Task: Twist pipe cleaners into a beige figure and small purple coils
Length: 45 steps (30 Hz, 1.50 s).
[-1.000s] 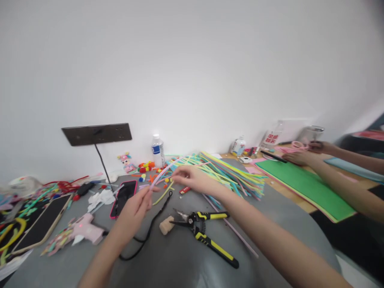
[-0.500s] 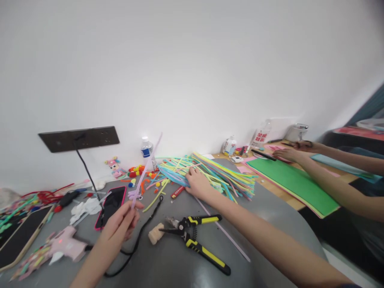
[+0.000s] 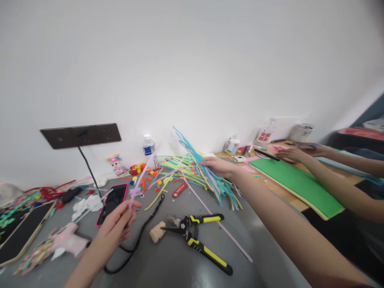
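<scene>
My left hand (image 3: 120,222) pinches a lilac pipe cleaner (image 3: 141,178) that slants up and away over the grey table (image 3: 180,264). My right hand (image 3: 217,166) is closed round a bunch of pipe cleaners (image 3: 207,172), mostly blue, and holds it lifted above the big multicoloured pile (image 3: 183,166). Below the hands lie yellow-and-black pliers (image 3: 196,236) and a small beige block (image 3: 155,233). A long pink pipe cleaner (image 3: 222,226) lies across the table beside the pliers.
A phone in a pink case (image 3: 111,199), a pink glue gun (image 3: 67,242), a black cord (image 3: 136,240) and a tablet (image 3: 18,236) lie at left. A water bottle (image 3: 149,149) stands by the wall. At right another person's hands (image 3: 297,153) work at a green sheet (image 3: 297,182).
My right hand went from the lilac strand to the pile, closed on a bunch of mostly blue pipe cleaners and lifted it. My left hand kept the lilac one.
</scene>
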Available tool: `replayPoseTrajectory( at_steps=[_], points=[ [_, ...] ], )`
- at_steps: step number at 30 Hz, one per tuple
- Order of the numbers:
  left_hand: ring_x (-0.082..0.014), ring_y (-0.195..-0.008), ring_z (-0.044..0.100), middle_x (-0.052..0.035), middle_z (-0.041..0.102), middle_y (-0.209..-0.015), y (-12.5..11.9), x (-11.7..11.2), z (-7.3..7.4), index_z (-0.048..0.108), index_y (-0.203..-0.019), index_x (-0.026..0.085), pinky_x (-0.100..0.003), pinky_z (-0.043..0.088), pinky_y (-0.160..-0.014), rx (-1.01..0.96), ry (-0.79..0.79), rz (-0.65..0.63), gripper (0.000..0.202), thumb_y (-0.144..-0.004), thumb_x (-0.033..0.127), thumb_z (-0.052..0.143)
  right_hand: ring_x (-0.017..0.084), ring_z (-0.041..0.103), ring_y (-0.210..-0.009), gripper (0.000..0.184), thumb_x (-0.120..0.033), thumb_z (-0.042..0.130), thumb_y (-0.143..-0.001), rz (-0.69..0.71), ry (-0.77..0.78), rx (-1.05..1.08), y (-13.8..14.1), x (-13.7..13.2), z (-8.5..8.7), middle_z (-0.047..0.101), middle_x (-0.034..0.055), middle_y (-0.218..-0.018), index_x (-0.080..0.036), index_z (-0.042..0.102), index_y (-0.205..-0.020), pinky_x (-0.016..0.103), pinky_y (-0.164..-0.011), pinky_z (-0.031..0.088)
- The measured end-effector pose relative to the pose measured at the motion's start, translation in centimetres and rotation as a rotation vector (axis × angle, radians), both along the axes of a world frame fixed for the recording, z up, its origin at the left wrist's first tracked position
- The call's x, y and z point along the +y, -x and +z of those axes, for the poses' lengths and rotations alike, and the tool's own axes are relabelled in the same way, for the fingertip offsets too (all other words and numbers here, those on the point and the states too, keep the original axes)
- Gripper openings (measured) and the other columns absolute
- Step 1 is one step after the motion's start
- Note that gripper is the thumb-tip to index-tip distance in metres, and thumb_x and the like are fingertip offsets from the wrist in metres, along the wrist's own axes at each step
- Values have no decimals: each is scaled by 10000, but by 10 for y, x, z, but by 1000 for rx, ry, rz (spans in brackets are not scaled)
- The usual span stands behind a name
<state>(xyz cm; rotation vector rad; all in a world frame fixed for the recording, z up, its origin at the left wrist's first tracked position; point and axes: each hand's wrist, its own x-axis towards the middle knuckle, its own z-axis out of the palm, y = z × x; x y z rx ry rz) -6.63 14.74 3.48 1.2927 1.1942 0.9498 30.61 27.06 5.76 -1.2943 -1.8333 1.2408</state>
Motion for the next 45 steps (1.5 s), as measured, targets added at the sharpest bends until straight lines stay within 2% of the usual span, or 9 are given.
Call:
replayPoseTrajectory(
  at_steps=[5,12,16,22,24,29,35,39,45],
  points=[
    [-50,-447,211,101,355,-598,-5,1,1,543,-977,200,-181,184,-412,-13,26,-12,558,-744,699,635,234,723,-812,358,-437,544,-857,13,31,2,-1,1,-6,777,131,-853,-131,729,-850,374,-853,569],
    [-48,-455,208,94,361,-619,5,1,-7,560,-1012,202,-182,178,-418,-29,29,-13,486,-804,637,623,216,665,-739,435,-543,578,-858,-126,-122,-228,2,0,-7,736,59,-811,-142,746,-855,304,-663,503],
    [-53,-461,206,95,353,-616,2,1,-7,554,-1028,201,-181,183,-414,-41,28,1,491,-813,639,614,254,650,-905,312,-415,620,-851,-231,-262,-380,6,7,-12,741,79,-959,-160,741,-985,316,-781,483],
    [-60,-471,169,112,263,-596,-5,0,-6,541,-1010,202,-181,172,-413,-65,54,-26,529,-782,671,627,289,653,-940,365,-167,818,-554,-238,-296,-550,15,8,-38,713,134,-1086,-165,727,-908,299,-786,480],
    [-60,-474,165,111,266,-595,-5,-1,-7,540,-998,203,-182,163,-414,-69,61,-35,534,-769,676,637,268,648,-920,342,-130,759,-598,-259,-313,-564,12,11,-42,712,125,-1067,-162,713,-935,283,-768,471],
    [-59,-477,157,109,280,-600,-4,-1,-7,538,-988,203,-181,150,-410,-66,73,-20,565,-739,697,653,167,570,-671,125,-218,583,-766,-298,-337,-545,-12,21,-31,642,6,-706,-157,674,-828,235,-604,417],
    [-55,-469,155,116,284,-584,-7,-1,-4,536,-971,197,-180,150,-407,-57,85,-14,603,-703,722,664,146,519,-601,202,-293,520,-828,-308,-342,-534,-25,21,-22,577,-12,-637,-142,651,-798,231,-545,378],
    [-54,-456,161,131,244,-545,-21,1,5,547,-972,187,-174,163,-410,-49,63,-58,610,-704,722,663,191,607,-767,181,-227,584,-791,-276,-345,-560,-18,18,-28,687,36,-857,-148,676,-926,255,-680,452],
    [-51,-413,139,136,223,-501,-84,27,29,535,-808,193,-177,204,-395,-207,35,-246,439,-817,627,595,258,622,-1034,494,-182,801,-621,-214,-338,-620,-14,15,-34,671,81,-1155,-180,664,-1096,294,-876,471]
  ],
)
